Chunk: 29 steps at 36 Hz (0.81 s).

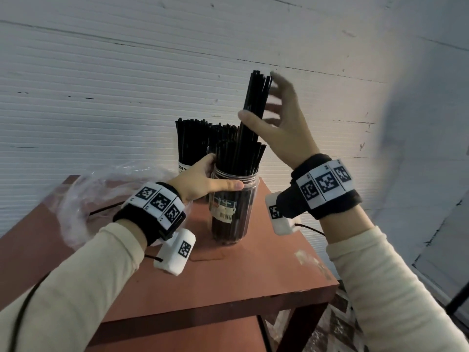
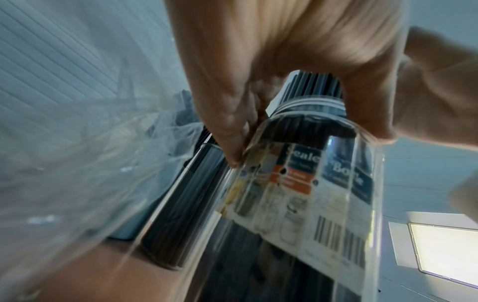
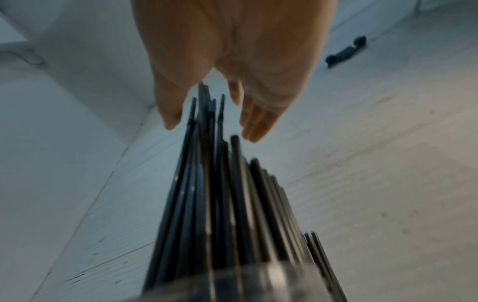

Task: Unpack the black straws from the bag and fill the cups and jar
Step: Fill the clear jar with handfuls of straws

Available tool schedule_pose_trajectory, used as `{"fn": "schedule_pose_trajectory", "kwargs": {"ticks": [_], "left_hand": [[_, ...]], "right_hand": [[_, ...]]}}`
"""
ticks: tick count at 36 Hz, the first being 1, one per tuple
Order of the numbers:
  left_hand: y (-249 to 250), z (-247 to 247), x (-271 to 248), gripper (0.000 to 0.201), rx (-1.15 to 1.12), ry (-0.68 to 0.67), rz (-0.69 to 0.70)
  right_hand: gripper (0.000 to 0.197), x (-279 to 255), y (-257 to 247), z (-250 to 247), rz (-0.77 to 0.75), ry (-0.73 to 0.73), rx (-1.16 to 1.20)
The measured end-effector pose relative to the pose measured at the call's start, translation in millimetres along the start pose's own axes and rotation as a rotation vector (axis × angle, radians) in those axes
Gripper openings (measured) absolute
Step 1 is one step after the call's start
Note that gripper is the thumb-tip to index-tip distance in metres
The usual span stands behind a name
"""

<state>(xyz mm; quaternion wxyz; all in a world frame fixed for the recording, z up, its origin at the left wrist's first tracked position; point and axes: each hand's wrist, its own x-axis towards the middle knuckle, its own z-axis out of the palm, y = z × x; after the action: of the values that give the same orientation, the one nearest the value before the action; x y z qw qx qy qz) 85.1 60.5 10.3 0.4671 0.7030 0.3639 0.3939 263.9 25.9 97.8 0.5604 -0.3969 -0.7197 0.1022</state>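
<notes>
While left hand (image 1: 203, 177) grips jar (image 1: 234, 207) at centre frame, right hand (image 1: 278, 123) fingers spread loose beside a raised straw bunch (image 1: 253, 107), thumb touching. Judged: last jar fill. Next: tap bunch down level. Bag (image 1: 96, 196) left.

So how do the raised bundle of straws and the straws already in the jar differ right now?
The raised bundle stands well above the settled straws and is packed tight; those fan out at the jar rim. The open right hand brackets the bundle; the left hand grips the jar. All are black, in one jar.
</notes>
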Motion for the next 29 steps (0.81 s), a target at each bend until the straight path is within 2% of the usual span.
{"fn": "schedule_pose_trajectory", "kwargs": {"ticks": [2, 7, 14, 24, 29], "left_hand": [[-1, 1, 0, 0.096, -0.002, 0.012, 0.002], [-1, 4, -2, 0.094, 0.027, 0.043, 0.016], [0, 7, -6, 0.099, 0.066, 0.09, 0.015], [6, 11, -10, 0.086, 0.059, 0.103, 0.014], [4, 11, -10, 0.097, 0.044, 0.115, 0.006]], "right_hand": [[0.077, 2, -8, -3, -0.112, 0.071, -0.019], [0.043, 13, -21, 6, -0.253, 0.098, -0.233], [0.034, 10, -18, 6, -0.274, 0.159, -0.226], [0.032, -10, -5, 18, -0.242, 0.085, -0.23], [0.031, -22, 2, 20, -0.234, 0.086, -0.254]]}}
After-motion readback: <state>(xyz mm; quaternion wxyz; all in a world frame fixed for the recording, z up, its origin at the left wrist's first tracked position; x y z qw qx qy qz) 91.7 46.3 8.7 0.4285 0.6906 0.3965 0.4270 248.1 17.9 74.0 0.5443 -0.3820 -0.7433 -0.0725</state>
